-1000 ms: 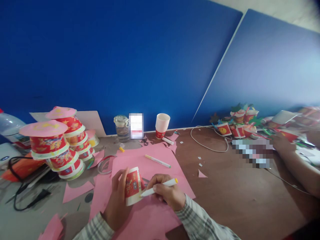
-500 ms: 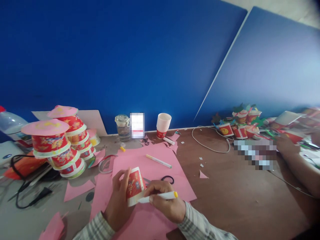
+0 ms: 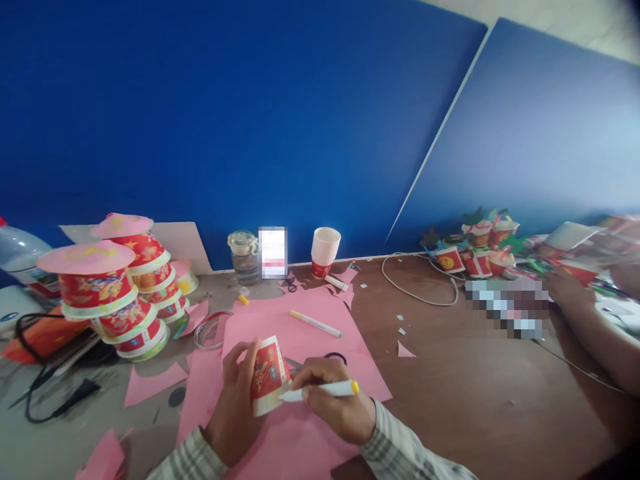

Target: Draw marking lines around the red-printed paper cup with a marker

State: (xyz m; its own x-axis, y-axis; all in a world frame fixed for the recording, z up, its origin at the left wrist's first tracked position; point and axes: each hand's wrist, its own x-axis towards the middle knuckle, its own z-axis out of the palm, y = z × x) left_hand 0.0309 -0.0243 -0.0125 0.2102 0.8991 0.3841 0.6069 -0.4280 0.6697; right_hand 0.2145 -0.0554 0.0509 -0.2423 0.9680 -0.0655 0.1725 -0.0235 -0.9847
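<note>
A red and white paper cup [image 3: 269, 375] is gripped by my left hand [image 3: 235, 400], tilted with its wide pale rim toward me. My right hand [image 3: 339, 410] holds a white marker [image 3: 327, 391] with a yellow end; its tip is at the cup's pale rim band. Both hands are over a large pink paper sheet [image 3: 350, 340]. Scissors [image 3: 336, 358] lie on the sheet, partly hidden behind my right hand. Another marker [image 3: 316, 323], with a green tip end, lies farther back on the pink paper.
Stacked red cups with pink paper tops [image 3: 97, 283] stand at left. A glass jar [image 3: 243, 257], a phone-like screen [image 3: 273, 252] and stacked cups [image 3: 326, 252] stand by the blue partition [image 3: 250, 120]. At right are a cable [image 3: 425, 300], cup crafts [image 3: 480, 250] and another person's arm [image 3: 590, 320].
The marker tip has shifted slightly along the cup's rim band, and my right hand has moved a little. The whole view has drifted slightly. My left hand keeps its hold.
</note>
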